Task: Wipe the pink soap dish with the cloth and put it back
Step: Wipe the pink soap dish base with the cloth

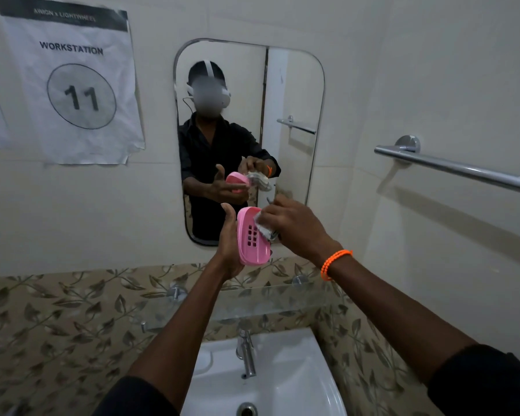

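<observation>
Both forearms are bare, with black sleeves (487, 382) pushed up toward the elbows. A beaded orange bracelet (334, 263), looped twice, circles the right wrist.

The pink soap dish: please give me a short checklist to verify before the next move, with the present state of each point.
1. Left hand holds the pink soap dish firmly: ok, grip closed around its left edge.
2. Right hand holds the cloth: ok, bunched under the fingers.
3. Cloth touches the dish: ok, pressed on its upper right part.
4. Whole dish wiped: cannot tell, no dirt or wet marks are readable.
5. Glass shelf free for putting it back: ok, nothing seen on it.
6. Dish held over the sink in case it slips: ok.
</observation>
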